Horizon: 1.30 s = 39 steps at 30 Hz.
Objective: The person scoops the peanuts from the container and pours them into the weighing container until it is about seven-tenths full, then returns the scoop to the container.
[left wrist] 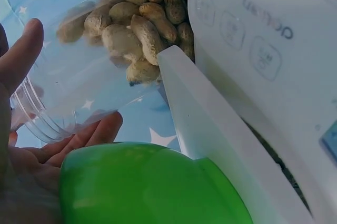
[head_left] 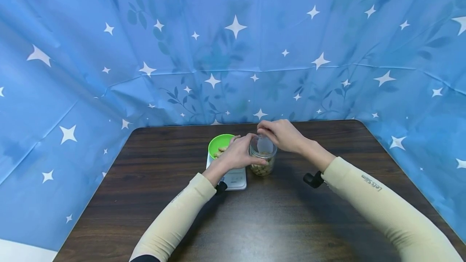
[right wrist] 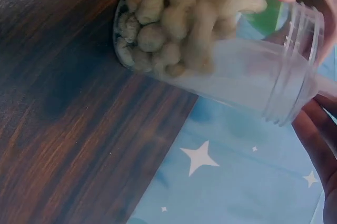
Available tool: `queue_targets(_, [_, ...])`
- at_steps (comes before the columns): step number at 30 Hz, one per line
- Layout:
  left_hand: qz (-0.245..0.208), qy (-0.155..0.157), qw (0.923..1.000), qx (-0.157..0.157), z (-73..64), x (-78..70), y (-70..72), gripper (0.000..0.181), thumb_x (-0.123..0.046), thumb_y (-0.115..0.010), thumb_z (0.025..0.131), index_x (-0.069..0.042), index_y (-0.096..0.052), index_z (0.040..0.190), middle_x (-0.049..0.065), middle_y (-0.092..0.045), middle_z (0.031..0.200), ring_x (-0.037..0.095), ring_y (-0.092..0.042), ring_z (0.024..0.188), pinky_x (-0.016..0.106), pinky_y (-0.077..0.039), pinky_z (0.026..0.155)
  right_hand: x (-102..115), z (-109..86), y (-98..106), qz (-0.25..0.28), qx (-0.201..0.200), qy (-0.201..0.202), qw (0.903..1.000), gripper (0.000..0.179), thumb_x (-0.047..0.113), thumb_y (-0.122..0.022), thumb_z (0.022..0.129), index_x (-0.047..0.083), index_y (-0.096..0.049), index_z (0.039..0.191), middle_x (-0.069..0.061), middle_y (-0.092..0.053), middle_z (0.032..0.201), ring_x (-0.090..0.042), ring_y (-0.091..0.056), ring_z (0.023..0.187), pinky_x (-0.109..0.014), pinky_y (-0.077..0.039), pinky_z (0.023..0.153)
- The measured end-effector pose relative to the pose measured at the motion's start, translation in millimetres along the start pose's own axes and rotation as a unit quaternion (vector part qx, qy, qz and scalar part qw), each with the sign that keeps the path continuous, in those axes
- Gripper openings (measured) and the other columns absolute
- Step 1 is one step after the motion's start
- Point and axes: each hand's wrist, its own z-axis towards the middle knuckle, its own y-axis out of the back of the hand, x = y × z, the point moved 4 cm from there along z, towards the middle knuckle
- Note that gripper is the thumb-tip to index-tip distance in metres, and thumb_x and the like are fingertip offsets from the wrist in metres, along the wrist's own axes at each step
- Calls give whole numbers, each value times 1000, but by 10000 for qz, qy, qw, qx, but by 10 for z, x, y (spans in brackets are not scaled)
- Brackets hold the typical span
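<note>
A clear jar (head_left: 263, 168) with peanuts (right wrist: 158, 29) in its lower part stands upright on the table. My left hand (head_left: 238, 153) grips the jar near its mouth, thumb on the near side and fingers on the far side. Over the mouth, my right hand (head_left: 285, 134) pinches a translucent white scoop (right wrist: 239, 71) that reaches down into the jar; the fingers partly hide its handle. Some peanuts look blurred by the scoop in the right wrist view. Beside the jar, a green bowl (head_left: 214, 144) holding peanuts sits on a white kitchen scale (head_left: 236, 180), partly behind my left hand.
The dark wooden table (head_left: 276, 213) extends toward me and to both sides. A blue curtain with white stars (head_left: 233, 60) hangs behind its far edge. The scale and bowl are close against the jar's left side.
</note>
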Motion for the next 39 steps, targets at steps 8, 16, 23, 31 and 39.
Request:
queue_targets(8, [13, -49, 10000, -35, -1, -8, -6, 89, -51, -84, 84, -4, -45, 149, 6, -63, 135, 21, -57, 127, 54, -22, 119, -77, 3, -87, 393, 224, -528, 9976, 17, 14, -57, 107, 5, -71, 103, 2, -66, 75, -5, -52, 56, -32, -43, 55])
queue_targets(16, [-14, -107, 9999, -33, 2, -7, 8, 86, -50, -84, 83, -5, -48, 147, 4, -66, 130, 20, -59, 124, 52, -22, 120, -121, 49, -68, 743, -176, -1569, 9847, 21, 19, -54, 109, 7, -70, 102, 3, -66, 70, -12, -60, 61, -34, -48, 59])
queue_targets(23, [-50, -108, 9999, -28, 9, 13, 23, 84, -47, -85, 84, -5, -48, 146, 5, -65, 131, 20, -59, 124, 52, -21, 120, -191, 43, -47, 1145, -343, -2398, 9634, 25, 19, -52, 110, 2, -70, 107, -3, -69, 74, -22, -67, 67, -35, -53, 61])
queue_targets(31, [-45, -78, 10000, -35, 18, 25, 22, 85, -46, -87, 82, -4, -49, 146, 6, -65, 131, 21, -60, 123, 51, -21, 120, -297, 31, -28, 1822, -558, -3162, 9293, 29, 21, -51, 110, -3, -67, 112, -10, -70, 81, -24, -70, 76, -43, -61, 73])
queue_targets(39, [-21, -75, 10000, -55, 33, 39, 13, 86, -48, -86, 82, -4, -49, 146, 6, -65, 131, 21, -60, 124, 51, -21, 120, -287, 31, -7, 1921, -713, -3347, 9198, 29, 21, -51, 110, -2, -67, 112, -11, -71, 82, -23, -71, 76, -42, -61, 72])
